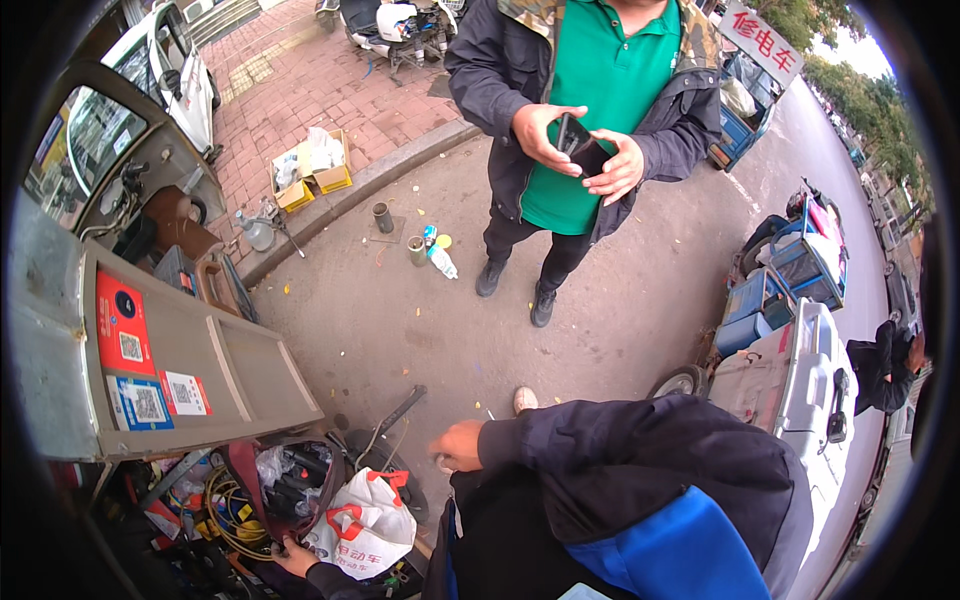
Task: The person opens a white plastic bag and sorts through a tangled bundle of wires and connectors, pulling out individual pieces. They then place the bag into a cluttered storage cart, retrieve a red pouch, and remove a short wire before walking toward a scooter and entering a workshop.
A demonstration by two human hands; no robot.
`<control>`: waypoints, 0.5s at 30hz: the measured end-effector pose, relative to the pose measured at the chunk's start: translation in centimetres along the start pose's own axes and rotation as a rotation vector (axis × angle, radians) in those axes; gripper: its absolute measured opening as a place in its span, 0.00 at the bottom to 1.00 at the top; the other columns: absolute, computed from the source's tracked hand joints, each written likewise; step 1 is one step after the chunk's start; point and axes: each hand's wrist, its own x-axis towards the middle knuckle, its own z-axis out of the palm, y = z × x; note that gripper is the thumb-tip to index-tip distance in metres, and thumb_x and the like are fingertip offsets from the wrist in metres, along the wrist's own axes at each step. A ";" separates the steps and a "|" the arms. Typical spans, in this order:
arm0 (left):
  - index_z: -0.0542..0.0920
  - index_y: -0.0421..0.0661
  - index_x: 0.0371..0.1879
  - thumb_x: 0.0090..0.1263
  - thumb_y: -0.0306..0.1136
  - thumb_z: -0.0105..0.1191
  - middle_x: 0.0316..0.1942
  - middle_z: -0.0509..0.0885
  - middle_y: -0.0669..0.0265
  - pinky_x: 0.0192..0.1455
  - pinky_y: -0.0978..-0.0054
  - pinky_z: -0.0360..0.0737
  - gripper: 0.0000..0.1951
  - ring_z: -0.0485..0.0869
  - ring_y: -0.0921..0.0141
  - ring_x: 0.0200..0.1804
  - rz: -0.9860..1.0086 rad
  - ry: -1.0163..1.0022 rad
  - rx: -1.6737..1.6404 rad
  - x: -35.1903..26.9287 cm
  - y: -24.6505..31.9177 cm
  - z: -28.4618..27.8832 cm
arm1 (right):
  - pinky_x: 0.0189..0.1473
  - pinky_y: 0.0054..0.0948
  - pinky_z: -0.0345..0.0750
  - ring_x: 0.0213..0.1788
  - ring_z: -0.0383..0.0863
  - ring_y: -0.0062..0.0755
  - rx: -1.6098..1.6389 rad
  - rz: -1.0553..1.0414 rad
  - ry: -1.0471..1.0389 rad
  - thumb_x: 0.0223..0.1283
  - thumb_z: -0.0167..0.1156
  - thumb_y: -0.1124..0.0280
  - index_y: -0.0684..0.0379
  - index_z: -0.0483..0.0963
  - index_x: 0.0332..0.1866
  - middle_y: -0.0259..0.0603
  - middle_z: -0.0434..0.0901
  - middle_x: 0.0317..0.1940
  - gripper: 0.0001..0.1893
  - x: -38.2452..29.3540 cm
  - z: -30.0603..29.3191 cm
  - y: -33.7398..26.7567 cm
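Observation:
My left hand (297,559) is at the lower rim of a dark red bag (241,480), its fingers on the edge. Black parts and clear plastic wrapping fill that bag. Just right of it slumps a white plastic bag (367,532) with red handles and red printing. A coil of yellow cable (225,506) lies left of the dark red bag. My right hand (459,446) is in front of my dark jacket, near its zipper, with the fingers curled; whether it holds anything small is unclear. Below it, a zipper pull (458,525) hangs from the jacket.
A raised metal lid (262,375) with printed codes stands over the cargo box. Facing me, a person in a green shirt (577,195) holds a dark phone or wallet (581,146). Metal cylinders (382,217) and a bottle (442,262) are on the ground. Loaded carts (750,300) stand right.

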 end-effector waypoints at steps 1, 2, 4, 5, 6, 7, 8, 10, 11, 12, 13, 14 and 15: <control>0.74 0.45 0.66 0.73 0.39 0.62 0.42 0.85 0.59 0.22 0.70 0.72 0.25 0.80 0.68 0.25 -0.067 -0.033 -0.020 -0.6 1.0 0.1 | 0.46 0.56 0.80 0.44 0.85 0.63 0.027 0.001 0.024 0.64 0.60 0.64 0.59 0.78 0.50 0.57 0.85 0.37 0.14 -1.0 -0.5 1.2; 0.72 0.46 0.68 0.73 0.40 0.62 0.44 0.85 0.58 0.22 0.69 0.73 0.27 0.81 0.67 0.27 -0.207 -0.075 -0.029 -1.5 2.1 -0.1 | 0.47 0.56 0.80 0.44 0.85 0.63 0.054 -0.001 0.047 0.64 0.60 0.64 0.59 0.78 0.50 0.57 0.85 0.37 0.14 -1.9 -1.1 2.5; 0.68 0.49 0.72 0.73 0.40 0.62 0.47 0.85 0.57 0.23 0.66 0.75 0.30 0.83 0.65 0.30 -0.362 -0.121 -0.057 -3.2 4.7 0.1 | 0.50 0.55 0.81 0.46 0.85 0.62 0.041 0.031 0.028 0.62 0.61 0.64 0.57 0.79 0.55 0.56 0.86 0.40 0.18 -3.1 -2.4 4.8; 0.66 0.50 0.73 0.73 0.40 0.62 0.49 0.85 0.57 0.24 0.65 0.75 0.32 0.84 0.63 0.30 -0.378 -0.126 -0.075 -4.3 5.8 0.1 | 0.51 0.55 0.81 0.48 0.86 0.61 0.052 0.042 0.038 0.60 0.61 0.64 0.57 0.79 0.57 0.56 0.87 0.42 0.19 -3.8 -3.0 6.0; 0.64 0.51 0.75 0.73 0.41 0.62 0.50 0.85 0.57 0.24 0.64 0.76 0.33 0.84 0.62 0.31 -0.397 -0.129 -0.088 -5.5 6.8 0.1 | 0.53 0.55 0.81 0.49 0.86 0.61 0.065 0.054 0.041 0.59 0.62 0.64 0.57 0.80 0.58 0.56 0.87 0.44 0.21 -4.6 -3.6 7.2; 0.64 0.53 0.75 0.73 0.40 0.62 0.52 0.85 0.56 0.25 0.64 0.77 0.33 0.85 0.59 0.33 -0.409 -0.091 -0.079 -6.8 7.6 0.4 | 0.54 0.54 0.81 0.52 0.85 0.59 0.138 0.051 0.050 0.60 0.62 0.63 0.56 0.79 0.60 0.56 0.87 0.46 0.22 -5.4 -4.1 8.4; 0.64 0.56 0.74 0.71 0.40 0.63 0.48 0.84 0.61 0.25 0.63 0.77 0.33 0.82 0.62 0.30 -0.425 -0.088 -0.130 -7.9 8.3 0.5 | 0.54 0.54 0.81 0.52 0.85 0.59 0.149 0.063 0.064 0.61 0.62 0.63 0.56 0.79 0.60 0.55 0.87 0.46 0.22 -6.1 -4.6 9.7; 0.62 0.54 0.77 0.72 0.38 0.62 0.57 0.83 0.54 0.27 0.62 0.82 0.35 0.87 0.56 0.37 -0.428 -0.133 -0.110 -10.1 9.1 0.6 | 0.55 0.54 0.80 0.52 0.85 0.59 0.178 0.094 0.063 0.62 0.62 0.63 0.55 0.79 0.61 0.55 0.87 0.46 0.22 -7.7 -5.4 12.3; 0.62 0.54 0.77 0.71 0.38 0.62 0.56 0.83 0.53 0.27 0.62 0.82 0.36 0.87 0.57 0.37 -0.441 -0.137 -0.157 -11.1 9.4 0.9 | 0.53 0.52 0.81 0.50 0.86 0.58 0.148 0.067 0.114 0.64 0.61 0.62 0.56 0.79 0.61 0.55 0.87 0.45 0.21 -8.7 -5.6 13.6; 0.61 0.54 0.78 0.71 0.37 0.61 0.55 0.83 0.52 0.27 0.62 0.82 0.36 0.86 0.57 0.36 -0.454 -0.142 -0.187 -12.3 9.6 1.2 | 0.52 0.52 0.81 0.49 0.86 0.58 0.176 0.090 0.134 0.64 0.61 0.61 0.56 0.79 0.61 0.54 0.88 0.44 0.21 -9.6 -5.9 14.9; 0.61 0.54 0.78 0.71 0.37 0.61 0.54 0.83 0.52 0.28 0.62 0.82 0.37 0.86 0.58 0.35 -0.414 -0.173 -0.218 -13.7 9.7 1.3 | 0.51 0.52 0.81 0.48 0.86 0.58 0.202 0.116 0.152 0.64 0.61 0.61 0.56 0.79 0.60 0.54 0.88 0.43 0.21 -10.5 -6.2 16.2; 0.60 0.54 0.79 0.71 0.36 0.61 0.53 0.83 0.51 0.28 0.63 0.82 0.37 0.86 0.58 0.34 -0.418 -0.197 -0.239 -14.8 10.0 1.6 | 0.51 0.51 0.82 0.47 0.87 0.58 0.234 0.135 0.175 0.65 0.61 0.60 0.56 0.79 0.60 0.53 0.88 0.43 0.21 -11.4 -6.3 17.2; 0.60 0.54 0.79 0.70 0.36 0.61 0.53 0.82 0.51 0.28 0.63 0.83 0.37 0.85 0.59 0.34 -0.438 -0.199 -0.223 -15.9 10.5 1.8 | 0.50 0.51 0.82 0.46 0.87 0.58 0.242 0.146 0.190 0.65 0.62 0.60 0.57 0.79 0.60 0.53 0.88 0.42 0.21 -12.2 -6.5 18.3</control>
